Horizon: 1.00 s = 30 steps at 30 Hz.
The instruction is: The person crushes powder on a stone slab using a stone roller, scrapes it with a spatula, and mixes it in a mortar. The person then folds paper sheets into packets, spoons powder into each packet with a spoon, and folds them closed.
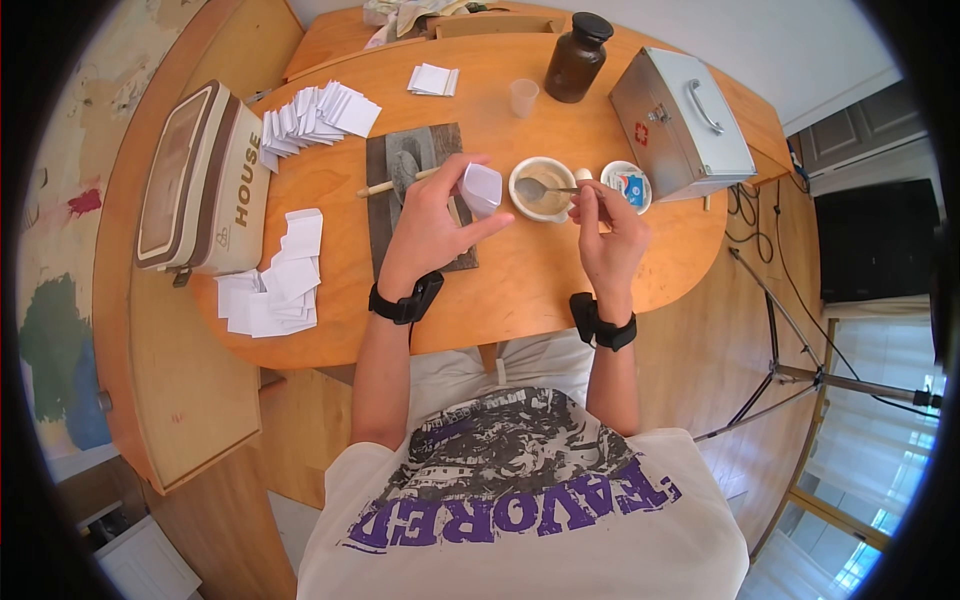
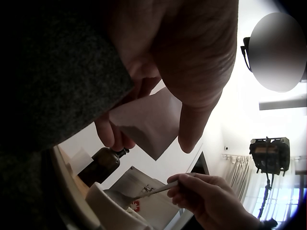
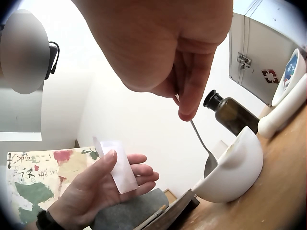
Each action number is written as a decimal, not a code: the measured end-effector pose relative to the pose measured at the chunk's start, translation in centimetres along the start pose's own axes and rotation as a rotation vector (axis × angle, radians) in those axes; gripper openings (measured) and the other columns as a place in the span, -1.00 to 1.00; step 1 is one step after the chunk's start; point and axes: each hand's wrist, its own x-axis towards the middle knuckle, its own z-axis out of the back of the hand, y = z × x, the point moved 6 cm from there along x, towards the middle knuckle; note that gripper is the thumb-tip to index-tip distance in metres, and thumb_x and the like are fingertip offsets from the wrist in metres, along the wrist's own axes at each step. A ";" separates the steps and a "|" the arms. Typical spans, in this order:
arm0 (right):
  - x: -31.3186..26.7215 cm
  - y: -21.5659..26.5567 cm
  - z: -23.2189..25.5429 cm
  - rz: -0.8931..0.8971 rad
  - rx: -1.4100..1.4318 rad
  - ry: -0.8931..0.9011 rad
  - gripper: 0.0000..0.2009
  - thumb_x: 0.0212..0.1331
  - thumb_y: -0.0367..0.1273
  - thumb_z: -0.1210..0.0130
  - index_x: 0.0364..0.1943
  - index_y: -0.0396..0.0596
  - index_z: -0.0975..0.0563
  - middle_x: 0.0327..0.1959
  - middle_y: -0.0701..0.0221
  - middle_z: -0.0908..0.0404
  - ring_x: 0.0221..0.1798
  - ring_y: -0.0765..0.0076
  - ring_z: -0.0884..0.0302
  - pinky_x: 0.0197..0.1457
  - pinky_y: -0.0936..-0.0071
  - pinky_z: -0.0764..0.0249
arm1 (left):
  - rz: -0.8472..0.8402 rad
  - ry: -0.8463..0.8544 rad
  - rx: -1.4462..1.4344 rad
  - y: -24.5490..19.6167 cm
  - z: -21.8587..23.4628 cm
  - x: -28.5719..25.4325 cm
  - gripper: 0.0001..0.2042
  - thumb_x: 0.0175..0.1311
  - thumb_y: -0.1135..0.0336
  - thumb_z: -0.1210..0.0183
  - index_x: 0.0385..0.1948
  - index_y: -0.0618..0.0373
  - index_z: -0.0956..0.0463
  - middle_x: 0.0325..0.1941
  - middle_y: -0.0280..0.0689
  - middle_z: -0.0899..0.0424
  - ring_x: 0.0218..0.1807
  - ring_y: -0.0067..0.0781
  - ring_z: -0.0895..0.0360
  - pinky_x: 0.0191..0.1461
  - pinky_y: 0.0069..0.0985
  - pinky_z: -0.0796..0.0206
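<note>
My left hand (image 1: pixel 428 228) holds a small white folded paper packet (image 1: pixel 482 190) between thumb and fingers, its mouth spread open, left of the mortar. In the right wrist view the packet (image 3: pixel 121 167) leans across the fingers, thumb against it. My right hand (image 1: pixel 612 240) pinches the handle of a metal spoon (image 1: pixel 533 188). The spoon's bowl dips into a white mortar (image 1: pixel 541 217) with light brown powder inside. A white pestle (image 3: pixel 283 110) lies beside the mortar, mostly hidden by my right hand in the head view.
Behind stand a brown glass bottle (image 1: pixel 575 68) and a clear cup (image 1: pixel 523 97). To the right are a metal first-aid box (image 1: pixel 690 130) and a white dish (image 1: pixel 645 205). Paper packets (image 1: pixel 325 115), loose papers (image 1: pixel 285 285), a cream case (image 1: pixel 205 190) and a dark board (image 1: pixel 385 235) occupy the left.
</note>
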 end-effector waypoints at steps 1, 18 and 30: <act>0.0 -0.2 0.1 -0.029 0.017 0.002 -0.87 0.59 -0.48 -0.31 -0.01 -0.27 -0.80 -0.30 0.29 -0.90 -0.33 0.42 -0.91 -0.22 0.52 -0.74 | 0.000 -0.001 -0.002 0.0 0.0 0.0 -0.32 0.21 0.24 -0.70 0.37 0.17 -0.62 0.12 -0.18 -0.90 0.19 -0.36 -0.84 0.33 -0.34 -0.63; 1.5 4.1 4.0 -0.276 0.372 -0.178 -0.76 0.71 -0.39 -0.21 0.06 -0.34 -0.78 -0.28 0.26 -0.86 -0.33 0.49 -0.81 -0.18 0.53 -0.74 | -0.022 -0.013 0.035 -0.2 0.1 0.0 -0.32 0.20 0.23 -0.71 0.35 0.16 -0.64 0.04 -0.22 -0.89 0.09 -0.41 -0.83 0.25 -0.37 -0.64; 0.2 10.6 2.6 0.406 0.084 0.007 -0.86 0.45 -0.67 -0.31 -0.02 -0.29 -0.79 -0.31 0.30 -0.87 -0.30 0.43 -0.86 -0.20 0.54 -0.71 | -0.035 -0.021 -0.037 -0.3 0.1 0.0 -0.34 0.20 0.31 -0.69 0.36 0.20 -0.63 0.10 -0.20 -0.88 0.11 -0.42 -0.81 0.28 -0.35 -0.65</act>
